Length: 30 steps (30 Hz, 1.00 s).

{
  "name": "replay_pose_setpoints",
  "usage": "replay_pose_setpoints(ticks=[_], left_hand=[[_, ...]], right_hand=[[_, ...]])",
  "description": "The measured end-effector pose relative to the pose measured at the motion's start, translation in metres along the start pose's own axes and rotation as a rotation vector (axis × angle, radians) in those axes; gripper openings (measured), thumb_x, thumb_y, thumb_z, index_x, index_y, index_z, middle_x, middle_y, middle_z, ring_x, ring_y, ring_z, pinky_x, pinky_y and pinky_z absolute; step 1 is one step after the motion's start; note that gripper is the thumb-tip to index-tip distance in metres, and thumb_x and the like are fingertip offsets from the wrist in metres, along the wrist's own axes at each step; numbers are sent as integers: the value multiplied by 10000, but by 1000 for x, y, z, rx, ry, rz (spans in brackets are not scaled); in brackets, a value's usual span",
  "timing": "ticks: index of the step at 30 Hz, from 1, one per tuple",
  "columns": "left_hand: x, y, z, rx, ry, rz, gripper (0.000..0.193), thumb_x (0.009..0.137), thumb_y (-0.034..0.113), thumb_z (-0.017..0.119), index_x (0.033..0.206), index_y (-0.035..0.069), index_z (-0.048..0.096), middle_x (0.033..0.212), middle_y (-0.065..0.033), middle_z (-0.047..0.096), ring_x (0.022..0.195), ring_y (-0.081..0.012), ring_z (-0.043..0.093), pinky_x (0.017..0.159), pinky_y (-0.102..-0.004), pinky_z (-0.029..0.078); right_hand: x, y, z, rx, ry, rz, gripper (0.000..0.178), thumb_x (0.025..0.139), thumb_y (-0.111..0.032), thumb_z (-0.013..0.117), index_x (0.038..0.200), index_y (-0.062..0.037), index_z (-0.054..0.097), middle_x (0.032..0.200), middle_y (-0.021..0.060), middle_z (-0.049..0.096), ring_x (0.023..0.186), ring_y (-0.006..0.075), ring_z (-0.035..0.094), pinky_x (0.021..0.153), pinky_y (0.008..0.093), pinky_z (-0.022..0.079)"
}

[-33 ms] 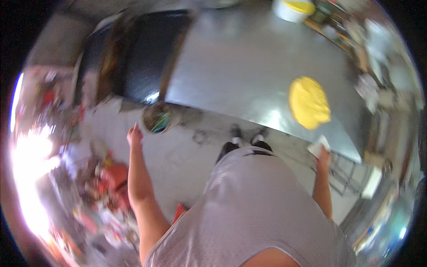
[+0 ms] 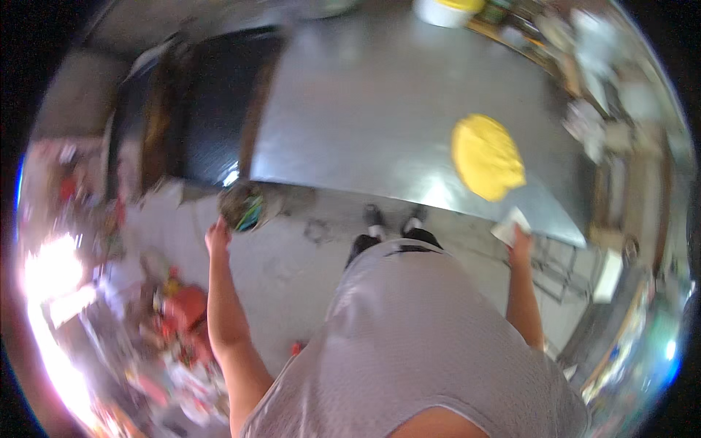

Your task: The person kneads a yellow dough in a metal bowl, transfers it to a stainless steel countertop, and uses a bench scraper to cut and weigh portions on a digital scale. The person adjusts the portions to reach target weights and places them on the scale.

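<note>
My right hand [image 2: 521,242] grips a flat white piece [image 2: 509,225], its exact kind too blurred to tell, just off the near edge of the metal table [image 2: 343,117]. Close beyond that hand, a soft yellow dough-like mass [image 2: 488,157] lies spread on the table's right part. My left hand [image 2: 217,238] hangs at the left, nearest to a round bin [image 2: 242,208] with dark and green-blue stuff inside. Its fingers look curled but are smeared, and nothing plainly shows in them.
A dark-topped unit [image 2: 219,102] adjoins the table on the left. At the table's far edge stands a white bucket with yellow on top [image 2: 442,13]. Plastic bags [image 2: 584,124] and boxes line the right side. A red object [image 2: 184,306] sits among clutter at the lower left.
The view has shifted, so the table, the yellow mass and the bucket appear farther left. The bin now appears closer to my left hand. My right hand still holds the white piece.
</note>
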<state>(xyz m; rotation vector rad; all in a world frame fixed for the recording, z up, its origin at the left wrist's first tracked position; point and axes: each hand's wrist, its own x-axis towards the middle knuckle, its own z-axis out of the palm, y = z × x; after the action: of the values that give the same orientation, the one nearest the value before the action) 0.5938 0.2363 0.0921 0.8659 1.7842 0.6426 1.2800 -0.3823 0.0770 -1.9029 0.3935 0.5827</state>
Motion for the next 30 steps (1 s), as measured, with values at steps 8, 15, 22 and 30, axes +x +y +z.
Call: replay_pose_setpoints(ticks=[8, 15, 22, 30], left_hand=[[-236, 24, 280, 504, -678, 770, 144, 922, 147, 687, 983, 16, 690, 846, -79, 677, 794, -196, 649, 762, -310, 513], [-402, 70, 508, 557, -899, 1281, 127, 844, 142, 708, 931, 54, 680, 914, -80, 686, 884, -291, 658, 796, -423, 512], [-440, 21, 639, 750, -876, 1426, 139, 807, 161, 746, 932, 127, 695, 1005, -25, 657, 1014, -257, 616, 892, -422, 456], [-438, 11, 650, 869, -854, 1407, 157, 777, 140, 745, 924, 122, 694, 1023, -33, 639, 1042, -267, 590, 913, -433, 437]], right_hand=[[-9, -6, 7, -75, 45, -133, 498, 872, -315, 737, 1191, 60, 661, 1060, 127, 727, 925, 207, 690, 808, 367, 533], [-7, 2, -20, -117, -1, -85, 467, 878, -313, 737, 1183, 35, 674, 1001, 96, 735, 864, 170, 689, 747, 323, 537], [10, 16, -98, -54, 33, 16, 422, 912, -263, 742, 1191, 43, 661, 1037, 105, 733, 884, 166, 683, 775, 312, 534], [48, 6, -129, -13, 52, 36, 397, 925, -270, 723, 1174, 35, 667, 1005, 87, 734, 847, 161, 674, 702, 315, 528]])
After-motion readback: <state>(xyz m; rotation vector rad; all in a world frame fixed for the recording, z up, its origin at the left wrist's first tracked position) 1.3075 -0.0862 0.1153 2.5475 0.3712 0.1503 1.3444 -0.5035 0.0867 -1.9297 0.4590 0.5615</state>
